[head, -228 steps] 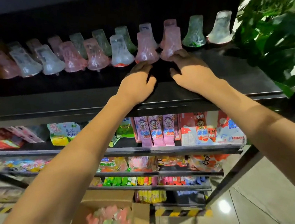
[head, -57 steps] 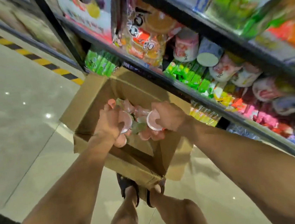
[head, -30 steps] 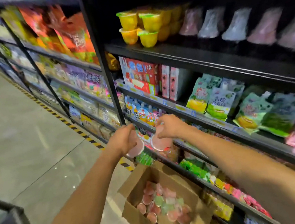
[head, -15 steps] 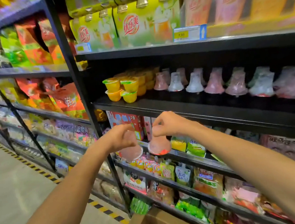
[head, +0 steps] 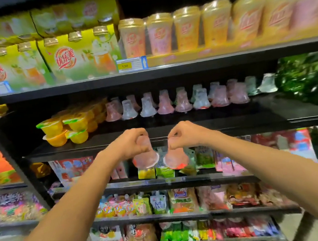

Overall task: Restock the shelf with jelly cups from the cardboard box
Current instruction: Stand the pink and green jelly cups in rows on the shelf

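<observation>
1. Shelving unit [head: 156, 138]: black, multi-tiered, fills the view; the dark shelf at hand height carries the jelly stock.
2. Boxed drink multipacks [head: 79, 54]: yellow-green, top tier, left.
3. Tall drink cups [head: 189, 29]: one row, orange and pink, top tier, right of the multipacks; a price tag [head: 132, 64] sits on the edge below.
4. Green plant [head: 308, 83]: at the right end of the jelly shelf.
5. Snack packets [head: 163, 201]: mixed colours, lower tiers; blurred.
6. Yellow fruit cups [head: 64, 129]: stacked two high, left part of the jelly shelf.
7. Shelved jelly cups [head: 181, 101]: bell-shaped, pink, clear and pale green, two rows at the back, wide ends down.
8. Left hand [head: 132, 143]: fingers curled round the narrow top of the left pink jelly cup [head: 145, 158], held just in front of the shelf edge.
9. Right hand [head: 183, 134]: pinching the top of the right pink jelly cup [head: 175, 159], beside the other, apart.
</observation>
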